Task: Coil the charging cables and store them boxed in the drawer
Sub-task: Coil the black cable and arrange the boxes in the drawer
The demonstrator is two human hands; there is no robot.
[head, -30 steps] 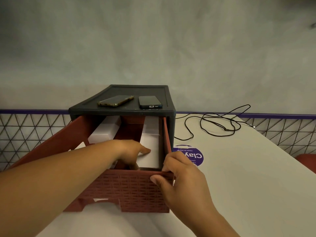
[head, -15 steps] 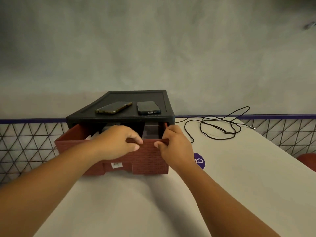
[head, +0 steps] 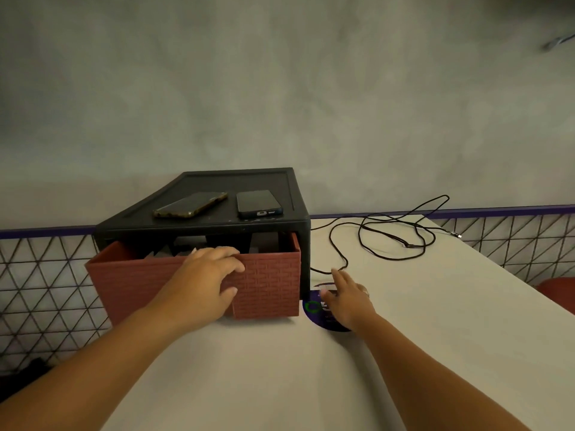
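Note:
A red-brown woven-pattern drawer (head: pixel 267 284) sticks partly out of a black cabinet (head: pixel 217 225). My left hand (head: pixel 208 281) grips the drawer's front wall, fingers curled over its top edge and thumb on the face. Pale boxes (head: pixel 183 248) show dimly inside, mostly hidden in shadow. A loose black charging cable (head: pixel 392 234) sprawls uncoiled on the white table to the right of the cabinet. My right hand (head: pixel 345 298) is off the drawer, fingers straight, hovering over a purple sticker (head: pixel 314 309) just short of the cable's near loop.
Two phones, one in a yellowish case (head: pixel 189 205) and one dark (head: pixel 258 203), lie on the cabinet top. A wire mesh fence (head: pixel 43 293) with a purple rail runs behind the table. The table's right edge (head: pixel 510 269) slants away; a red object (head: pixel 560 290) sits beyond it.
The drawer has slid inward from wide open to partly out. My right hand let go of the drawer front and moved right toward the cable. The left hand stays on the front.

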